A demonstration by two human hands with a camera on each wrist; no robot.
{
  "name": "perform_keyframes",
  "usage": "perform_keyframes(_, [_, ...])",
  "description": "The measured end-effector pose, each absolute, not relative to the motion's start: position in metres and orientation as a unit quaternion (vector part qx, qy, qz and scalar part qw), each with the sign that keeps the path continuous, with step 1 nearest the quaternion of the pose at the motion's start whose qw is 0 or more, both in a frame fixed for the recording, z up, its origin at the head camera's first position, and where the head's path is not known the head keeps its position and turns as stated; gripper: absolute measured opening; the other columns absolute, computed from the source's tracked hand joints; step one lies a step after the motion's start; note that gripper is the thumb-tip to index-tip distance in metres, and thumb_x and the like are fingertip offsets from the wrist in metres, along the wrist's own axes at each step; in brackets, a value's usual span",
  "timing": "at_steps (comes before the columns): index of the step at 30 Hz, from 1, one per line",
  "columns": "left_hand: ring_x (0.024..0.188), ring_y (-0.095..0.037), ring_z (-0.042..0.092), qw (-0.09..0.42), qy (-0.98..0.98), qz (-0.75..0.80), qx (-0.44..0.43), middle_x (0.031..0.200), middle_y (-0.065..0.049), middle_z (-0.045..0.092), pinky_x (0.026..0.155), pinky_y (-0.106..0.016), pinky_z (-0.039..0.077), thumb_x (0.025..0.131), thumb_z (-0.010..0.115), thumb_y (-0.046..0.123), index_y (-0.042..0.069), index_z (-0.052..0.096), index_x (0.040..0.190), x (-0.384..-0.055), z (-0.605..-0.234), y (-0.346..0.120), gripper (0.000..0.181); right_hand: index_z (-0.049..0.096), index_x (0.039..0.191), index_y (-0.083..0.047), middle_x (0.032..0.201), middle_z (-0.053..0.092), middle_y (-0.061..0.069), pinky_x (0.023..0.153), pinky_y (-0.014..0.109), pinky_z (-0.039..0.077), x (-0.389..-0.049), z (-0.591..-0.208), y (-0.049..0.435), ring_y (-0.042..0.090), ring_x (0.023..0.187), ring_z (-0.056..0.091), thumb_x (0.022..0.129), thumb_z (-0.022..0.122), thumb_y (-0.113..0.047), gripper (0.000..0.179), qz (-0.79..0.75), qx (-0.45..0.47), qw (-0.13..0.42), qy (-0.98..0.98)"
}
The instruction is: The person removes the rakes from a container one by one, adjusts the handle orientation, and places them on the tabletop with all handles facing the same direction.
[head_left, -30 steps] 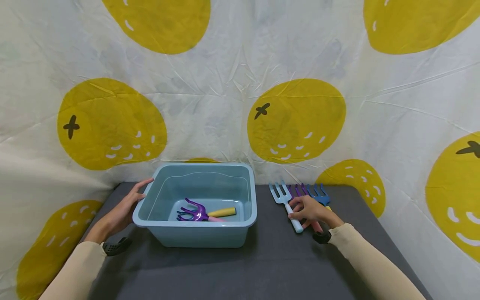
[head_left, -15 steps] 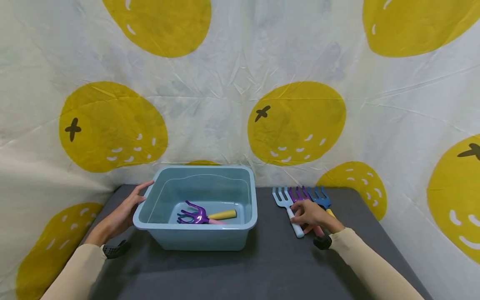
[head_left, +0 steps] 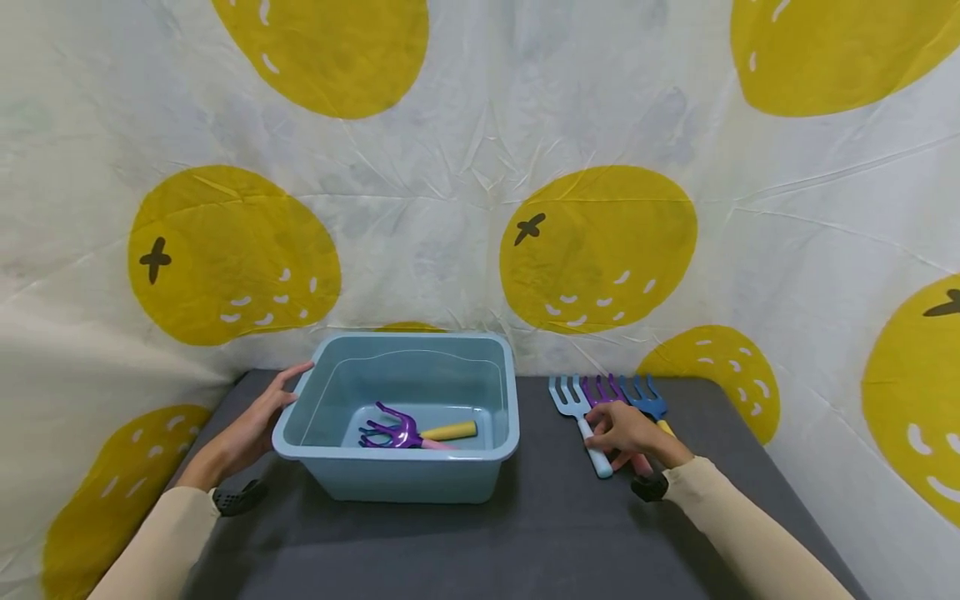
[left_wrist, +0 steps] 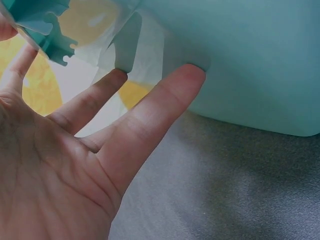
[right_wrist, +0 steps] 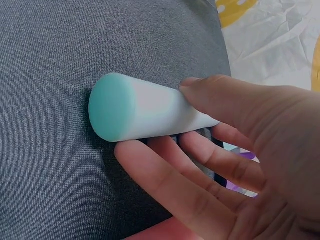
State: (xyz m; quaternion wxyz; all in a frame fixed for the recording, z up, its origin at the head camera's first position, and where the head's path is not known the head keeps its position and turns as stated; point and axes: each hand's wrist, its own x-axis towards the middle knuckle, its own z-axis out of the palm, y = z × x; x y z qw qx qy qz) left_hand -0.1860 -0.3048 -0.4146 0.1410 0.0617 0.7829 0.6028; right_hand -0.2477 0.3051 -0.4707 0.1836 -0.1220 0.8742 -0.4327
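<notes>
My right hand [head_left: 633,432] pinches the pale handle of a light blue hand fork [head_left: 568,403], thumb on one side and fingers on the other. In the right wrist view the handle [right_wrist: 157,107] lies along the dark cloth, its teal end toward the camera. Beside it lie a purple hand fork [head_left: 602,392], partly under my hand, and a blue hand fork [head_left: 649,407] with a yellow handle. My left hand [head_left: 255,427] touches the left side of a light blue basin [head_left: 397,455]; in the left wrist view its fingers [left_wrist: 165,97] are straight against the wall.
Inside the basin lie a purple claw rake [head_left: 401,429] with a pink handle and another tool with a yellow handle [head_left: 453,431]; its head is partly hidden. A dark cloth [head_left: 465,550] covers the table. Behind it hangs a white curtain [head_left: 420,267] with yellow fruit prints.
The light blue hand fork has shifted slightly right and nearer, its tines now about level with the other forks. My left hand keeps its place on the basin; the camera view drifted slightly.
</notes>
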Motion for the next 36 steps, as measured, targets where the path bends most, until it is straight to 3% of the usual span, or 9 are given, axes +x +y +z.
perform_keyframes(15, [0.133, -0.051, 0.037, 0.138, 0.783, 0.603, 0.063, 0.165, -0.017, 0.009, 0.096, -0.054, 0.050, 0.108, 0.039, 0.039, 0.034, 0.010, 0.164, -0.188, -0.416, -0.303, 0.063, 0.052, 0.135, 0.007, 0.091, 0.067, 0.014, 0.056, 0.047, 0.058, -0.257, -0.450, 0.306, 0.035, 0.074, 0.068, 0.090, 0.078, -0.007, 0.054, -0.376, -0.140, 0.219, 0.889])
perform_keyframes(21, [0.133, -0.049, 0.039, 0.136, 0.787, 0.598, 0.069, 0.164, -0.017, 0.012, 0.099, -0.056, 0.048, 0.109, 0.037, 0.041, 0.035, 0.009, 0.164, -0.188, -0.418, -0.304, 0.062, 0.048, 0.140, 0.005, 0.103, 0.067, 0.017, 0.062, 0.048, 0.059, -0.269, -0.398, 0.300, 0.035, 0.072, 0.068, 0.092, 0.076, -0.011, 0.058, -0.310, -0.221, 0.233, 0.895])
perform_keyframes(25, [0.134, -0.049, 0.038, 0.137, 0.786, 0.599, 0.069, 0.165, -0.017, 0.011, 0.099, -0.057, 0.047, 0.109, 0.037, 0.041, 0.036, 0.009, 0.164, -0.188, -0.419, -0.305, 0.062, 0.046, 0.142, 0.000, 0.117, 0.065, 0.022, 0.069, 0.044, 0.060, -0.277, -0.353, 0.289, 0.026, 0.082, 0.070, 0.094, 0.075, -0.014, 0.058, -0.262, -0.263, 0.242, 0.896])
perform_keyframes(31, [0.136, -0.050, 0.035, 0.137, 0.783, 0.603, 0.067, 0.166, -0.015, 0.008, 0.098, -0.055, 0.047, 0.108, 0.038, 0.039, 0.036, 0.009, 0.164, -0.188, -0.419, -0.304, 0.063, 0.041, 0.150, -0.002, 0.134, 0.057, 0.028, 0.086, 0.045, 0.057, -0.288, -0.297, 0.268, 0.038, 0.108, 0.069, 0.096, 0.074, -0.023, 0.067, -0.190, -0.315, 0.240, 0.898])
perform_keyframes(36, [0.134, -0.050, 0.038, 0.134, 0.784, 0.603, 0.067, 0.165, -0.016, 0.010, 0.097, -0.054, 0.049, 0.108, 0.039, 0.040, 0.036, 0.010, 0.164, -0.187, -0.416, -0.302, 0.063, 0.043, 0.150, -0.006, 0.137, 0.056, 0.025, 0.092, 0.049, 0.055, -0.294, -0.260, 0.247, 0.039, 0.110, 0.068, 0.094, 0.076, -0.024, 0.068, -0.164, -0.346, 0.212, 0.899])
